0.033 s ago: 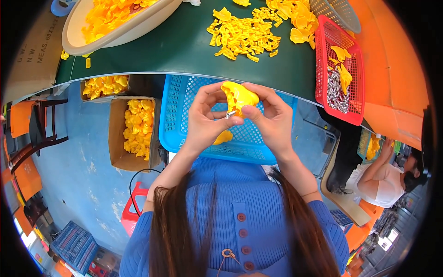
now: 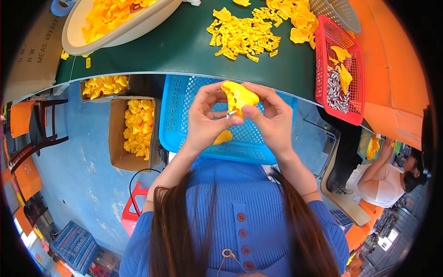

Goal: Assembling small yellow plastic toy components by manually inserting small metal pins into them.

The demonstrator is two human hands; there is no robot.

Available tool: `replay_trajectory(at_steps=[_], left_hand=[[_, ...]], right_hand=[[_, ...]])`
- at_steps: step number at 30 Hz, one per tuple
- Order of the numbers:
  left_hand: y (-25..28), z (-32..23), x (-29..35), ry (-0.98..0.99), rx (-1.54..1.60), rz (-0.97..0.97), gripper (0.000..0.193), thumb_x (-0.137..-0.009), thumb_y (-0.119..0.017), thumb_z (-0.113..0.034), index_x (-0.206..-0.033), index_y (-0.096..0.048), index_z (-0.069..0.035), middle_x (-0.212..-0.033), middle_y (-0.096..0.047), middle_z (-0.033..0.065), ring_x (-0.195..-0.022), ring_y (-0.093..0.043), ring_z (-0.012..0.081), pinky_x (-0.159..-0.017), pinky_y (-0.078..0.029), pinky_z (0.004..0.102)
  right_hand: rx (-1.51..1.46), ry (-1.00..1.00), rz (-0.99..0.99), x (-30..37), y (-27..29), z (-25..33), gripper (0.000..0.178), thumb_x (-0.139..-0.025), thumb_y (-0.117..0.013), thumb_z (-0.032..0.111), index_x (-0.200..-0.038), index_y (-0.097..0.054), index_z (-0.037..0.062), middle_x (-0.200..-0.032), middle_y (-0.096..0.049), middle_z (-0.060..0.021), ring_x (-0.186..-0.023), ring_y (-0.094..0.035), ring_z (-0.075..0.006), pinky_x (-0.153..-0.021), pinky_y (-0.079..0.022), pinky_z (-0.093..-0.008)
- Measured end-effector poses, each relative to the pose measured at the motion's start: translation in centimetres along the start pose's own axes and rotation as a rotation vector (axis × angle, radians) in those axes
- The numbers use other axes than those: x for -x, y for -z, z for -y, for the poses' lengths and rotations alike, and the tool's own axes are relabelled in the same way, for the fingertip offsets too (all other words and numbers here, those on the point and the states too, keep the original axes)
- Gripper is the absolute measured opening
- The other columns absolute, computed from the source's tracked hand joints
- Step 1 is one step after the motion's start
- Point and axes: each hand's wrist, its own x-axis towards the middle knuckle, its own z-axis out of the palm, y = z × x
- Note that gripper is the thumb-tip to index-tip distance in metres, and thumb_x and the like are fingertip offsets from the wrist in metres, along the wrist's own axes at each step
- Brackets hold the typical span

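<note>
The left hand (image 2: 204,115) pinches the left edge of the yellow piece (image 2: 245,98), its thumb tip at a silver pin (image 2: 230,113); keeping pin and piece steadily aligned would likely help most. Just rightward, the right hand (image 2: 273,121) pinches the piece's other side, thumbs facing, forearms converging.

Basket (image 2: 249,153) beneath hands (image 2: 274,124); basin (image 2: 74,28) left

A dark chair (image 2: 43,115) and a red stool (image 2: 128,215) stand on scuffed blue floor (image 2: 83,184).
</note>
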Motion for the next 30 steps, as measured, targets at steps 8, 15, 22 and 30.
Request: replay_trajectory(at_steps=[8, 15, 22, 30], left_hand=[[-0.23, -0.38, -0.09, 0.0, 0.003, -0.016, 0.067, -0.064, -0.077, -0.003, -0.119, -0.04, -0.002, -0.104, -0.054, 0.0117, -0.1, -0.054, 0.0176, -0.081, -0.053, 0.033], [-0.08, -0.54, -0.07, 0.012, -0.03, -0.013, 0.068, -0.064, -0.077, -0.003, -0.12, -0.04, -0.002, -0.104, -0.054, 0.012, -0.1, -0.054, 0.0183, -0.081, -0.053, 0.0327], [-0.13, -0.49, -0.05, 0.014, -0.022, -0.016, 0.067, -0.064, -0.077, -0.002, -0.12, -0.04, -0.001, -0.103, -0.054, 0.0117, -0.1, -0.055, 0.0181, -0.081, -0.053, 0.0327], [0.13, -0.07, 0.11, 0.029, -0.048, -0.01, 0.072, -0.063, -0.078, -0.006, -0.123, -0.039, 0.0, -0.109, -0.053, 0.0123, -0.101, -0.052, 0.0165, -0.079, -0.053, 0.0278]], right_hand=[[0.087, 0.094, -0.034, 0.04, 0.41, 0.29, 0.039, -0.075, -0.068, 0.004, -0.111, -0.055, -0.0038, -0.11, -0.053, -0.0115, -0.102, -0.051, -0.0174, -0.092, -0.039, -0.0288], [0.124, 0.066, 0.036, -0.07, 0.31, 0.23, 0.038, -0.075, -0.068, 0.005, -0.11, -0.056, -0.0026, -0.109, -0.054, -0.0115, -0.102, -0.051, -0.0172, -0.091, -0.039, -0.0284], [0.021, -0.029, 0.009, -0.03, 0.09, 0.25, 0.038, -0.075, -0.068, 0.005, -0.11, -0.056, -0.0032, -0.11, -0.054, -0.0118, -0.101, -0.052, -0.0171, -0.091, -0.04, -0.0289], [0.056, -0.041, 0.011, -0.05, 0.12, 0.25, 0.037, -0.074, -0.068, 0.003, -0.109, -0.056, -0.0034, -0.109, -0.054, -0.0121, -0.101, -0.052, -0.0174, -0.09, -0.04, -0.0289]])
